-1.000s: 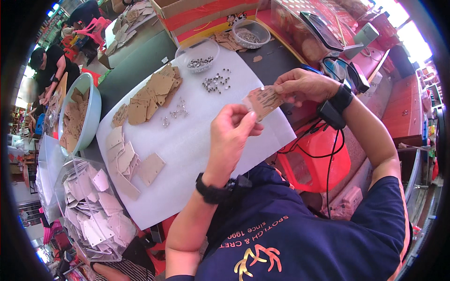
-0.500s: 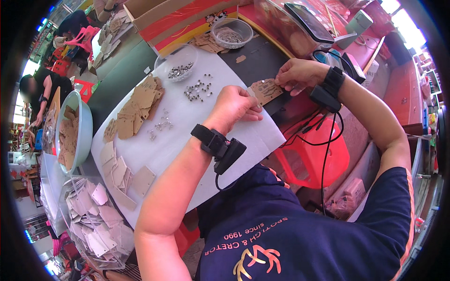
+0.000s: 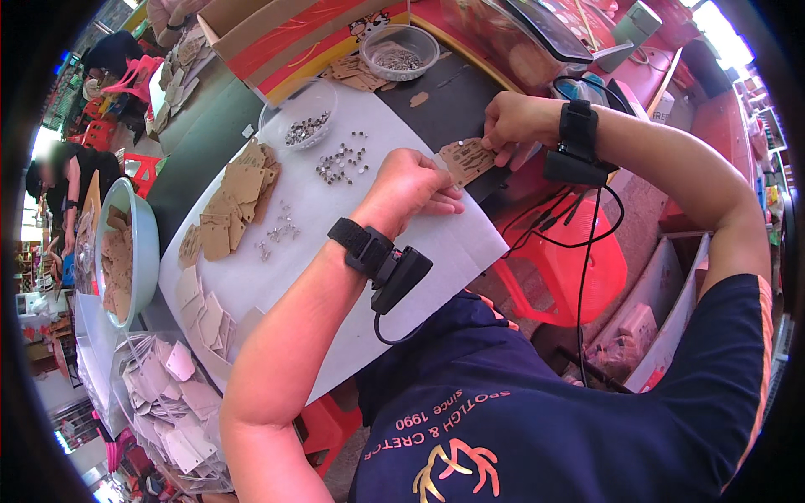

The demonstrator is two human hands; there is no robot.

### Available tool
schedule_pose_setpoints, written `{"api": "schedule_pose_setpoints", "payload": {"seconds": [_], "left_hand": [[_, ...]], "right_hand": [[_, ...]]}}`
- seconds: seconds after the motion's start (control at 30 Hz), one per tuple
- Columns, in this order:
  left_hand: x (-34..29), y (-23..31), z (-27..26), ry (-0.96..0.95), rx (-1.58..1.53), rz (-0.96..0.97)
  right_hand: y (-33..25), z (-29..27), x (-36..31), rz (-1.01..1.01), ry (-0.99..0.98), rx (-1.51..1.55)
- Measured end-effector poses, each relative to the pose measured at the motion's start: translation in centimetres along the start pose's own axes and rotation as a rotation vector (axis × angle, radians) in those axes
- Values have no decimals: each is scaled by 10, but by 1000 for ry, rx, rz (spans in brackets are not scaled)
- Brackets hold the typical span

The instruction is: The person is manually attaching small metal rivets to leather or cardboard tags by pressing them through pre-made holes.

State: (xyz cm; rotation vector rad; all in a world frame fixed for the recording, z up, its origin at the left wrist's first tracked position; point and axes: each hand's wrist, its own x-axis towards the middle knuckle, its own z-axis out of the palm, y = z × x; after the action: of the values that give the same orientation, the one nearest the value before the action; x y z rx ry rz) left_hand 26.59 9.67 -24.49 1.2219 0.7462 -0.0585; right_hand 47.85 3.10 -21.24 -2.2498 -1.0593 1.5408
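A small brown cardboard tag (image 3: 468,161) with printing is held at the far right corner of a white foam sheet (image 3: 335,285). My left hand (image 3: 412,191) has its fingers closed at the tag's left end; their tips are partly hidden. At the other end, my right hand (image 3: 513,127) pinches the tag's edge. Left of my left hand, several small round metal studs (image 3: 340,164) lie scattered on the foam. More studs fill part of a clear plastic bowl (image 3: 281,130). Small silver pins (image 3: 279,232) lie nearer to me, beside a pile of brown tags (image 3: 239,201).
Pale tags (image 3: 204,312) lie at the foam's left edge. Beyond it stand a light blue basin (image 3: 148,251) of tags and a clear container of pale tags (image 3: 172,402). A cardboard box (image 3: 306,42) and another bowl (image 3: 423,67) stand behind. A red stool (image 3: 579,277) is at right, with cables above it.
The view has shifted slightly. My right hand has closed in on the tag's right end, its fingers more bunched. My left hand stays at the tag's left end.
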Motion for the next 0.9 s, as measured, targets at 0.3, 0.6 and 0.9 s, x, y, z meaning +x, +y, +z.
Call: {"api": "schedule_pose_setpoints", "payload": {"seconds": [0.3,0.6,0.9], "left_hand": [[-6,-2,4,25,-3,64],[-6,-17,12,117,-15,189],[-25,-30,23,273,188,410]], "right_hand": [[1,-5,10,29,-67,-104],[43,-5,3,-273,-75,83],[45,0,-36,-446,-57,15]]}}
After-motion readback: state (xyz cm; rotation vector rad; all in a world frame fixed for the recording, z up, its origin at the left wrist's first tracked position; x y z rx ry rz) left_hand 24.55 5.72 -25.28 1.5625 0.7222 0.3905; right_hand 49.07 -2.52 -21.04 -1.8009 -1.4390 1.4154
